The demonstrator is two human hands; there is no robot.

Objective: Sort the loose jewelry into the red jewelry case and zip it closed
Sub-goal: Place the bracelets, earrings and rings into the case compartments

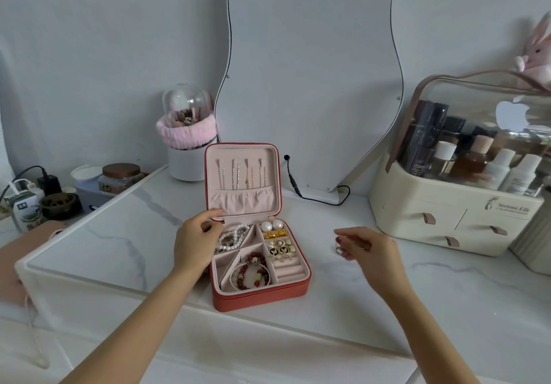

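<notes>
A white marble-look counter [343, 288] stands against a pale grey wall, carrying a wavy-edged mirror [313, 85], a cream cosmetics organizer [447, 213] with a clear lid at the right, and a domed brush holder [187, 145] wrapped in a pink headband at the back left. The red jewelry case [259, 294] sits open at the counter's middle, its lid upright with necklaces hung inside and its tray holding pearl and bead bracelets and earrings. The left hand [196, 243] rests at the case's left edge, its fingers loosely curled by the lid's lower corner, while the right hand [366, 249] hovers just right of the case with its fingers pinching a small ring [338, 249], too blurred to tell more.
</notes>
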